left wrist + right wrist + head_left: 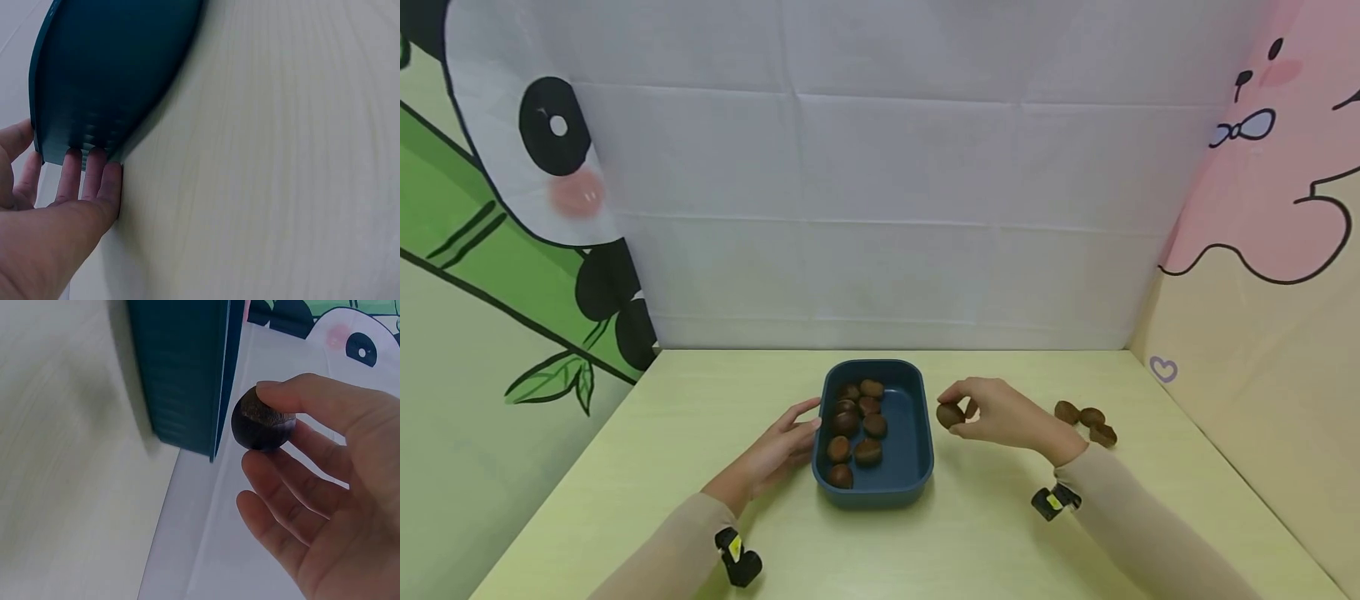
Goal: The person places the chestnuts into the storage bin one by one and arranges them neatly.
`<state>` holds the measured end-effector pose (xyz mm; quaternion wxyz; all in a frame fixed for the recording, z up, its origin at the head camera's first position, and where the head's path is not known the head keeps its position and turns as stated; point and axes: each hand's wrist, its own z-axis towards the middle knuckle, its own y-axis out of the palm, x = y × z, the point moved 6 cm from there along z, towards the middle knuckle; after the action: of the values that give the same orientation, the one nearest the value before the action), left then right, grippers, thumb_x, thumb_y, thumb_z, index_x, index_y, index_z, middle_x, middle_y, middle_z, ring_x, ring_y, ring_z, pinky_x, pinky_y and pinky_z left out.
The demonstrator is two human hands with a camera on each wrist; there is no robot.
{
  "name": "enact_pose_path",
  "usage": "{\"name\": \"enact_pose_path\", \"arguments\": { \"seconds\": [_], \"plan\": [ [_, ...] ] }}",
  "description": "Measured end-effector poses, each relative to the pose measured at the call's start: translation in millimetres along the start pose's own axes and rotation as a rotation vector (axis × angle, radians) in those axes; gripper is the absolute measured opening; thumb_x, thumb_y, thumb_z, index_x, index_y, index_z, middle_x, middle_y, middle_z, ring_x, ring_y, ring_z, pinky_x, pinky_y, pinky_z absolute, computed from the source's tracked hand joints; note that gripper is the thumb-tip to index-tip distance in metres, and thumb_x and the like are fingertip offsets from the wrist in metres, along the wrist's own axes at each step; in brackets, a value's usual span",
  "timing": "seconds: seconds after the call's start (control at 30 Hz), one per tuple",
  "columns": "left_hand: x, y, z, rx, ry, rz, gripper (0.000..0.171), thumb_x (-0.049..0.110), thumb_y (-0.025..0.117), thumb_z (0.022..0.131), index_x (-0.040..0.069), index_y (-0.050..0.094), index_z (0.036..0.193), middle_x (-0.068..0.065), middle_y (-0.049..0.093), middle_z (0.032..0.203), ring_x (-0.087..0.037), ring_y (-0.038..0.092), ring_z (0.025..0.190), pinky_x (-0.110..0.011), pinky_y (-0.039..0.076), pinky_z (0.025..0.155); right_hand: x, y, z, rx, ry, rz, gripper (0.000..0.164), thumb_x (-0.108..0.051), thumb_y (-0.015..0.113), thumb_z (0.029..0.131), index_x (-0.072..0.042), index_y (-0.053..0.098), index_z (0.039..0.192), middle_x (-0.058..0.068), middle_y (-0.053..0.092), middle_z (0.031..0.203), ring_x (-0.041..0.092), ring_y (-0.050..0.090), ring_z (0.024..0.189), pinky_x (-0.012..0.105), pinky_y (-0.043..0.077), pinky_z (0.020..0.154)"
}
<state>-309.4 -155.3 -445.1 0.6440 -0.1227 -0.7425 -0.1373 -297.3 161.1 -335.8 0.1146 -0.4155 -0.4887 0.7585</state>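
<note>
A dark blue rectangular bin [906,487] stands in the middle of the table, with several brown chestnuts [868,452] lying mostly along its left half. My left hand [778,450] rests its fingertips against the bin's left wall, fingers fairly straight, as the left wrist view also shows. Just right of the bin, my right hand [1003,417] pinches one chestnut [264,420] between thumb and fingers. In the head view that chestnut is beside the bin's right rim, apart from it.
Three more chestnuts [1092,417] lie on the pale yellow table [985,533] to the right, beyond my right forearm. A white creased sheet [895,208] hangs behind the table. Walls with cartoon drawings flank both sides.
</note>
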Motion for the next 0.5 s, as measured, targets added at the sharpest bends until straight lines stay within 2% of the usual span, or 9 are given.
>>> {"name": "enact_pose_path", "arguments": {
  "seconds": [0.17,0.5],
  "plan": [
    [-1.2,-1.2,0.8,0.0,-0.001,0.005,0.063,0.031,0.051,0.107,0.017,0.019,0.159,-0.025,0.041,0.147,-0.034,0.053,0.129,-0.053,0.034,0.112,-23,15,17,-0.042,-0.073,-0.011,0.037,-0.011,0.076,0.089,-0.006,0.066,0.125,0.0,0.066,0.116,0.015,0.064,0.092,0.031,0.055,0.078],
    [-0.4,-0.5,-0.9,0.001,-0.006,0.001,0.061,0.03,0.05,0.107,0.018,0.021,0.159,-0.026,0.038,0.149,-0.036,0.05,0.132,-0.054,0.032,0.112,-51,64,45,-0.214,-0.187,-0.04,0.036,-0.021,0.078,0.09,-0.015,0.068,0.124,-0.004,0.065,0.119,0.013,0.061,0.091,0.023,0.048,0.078]
  ]
}}
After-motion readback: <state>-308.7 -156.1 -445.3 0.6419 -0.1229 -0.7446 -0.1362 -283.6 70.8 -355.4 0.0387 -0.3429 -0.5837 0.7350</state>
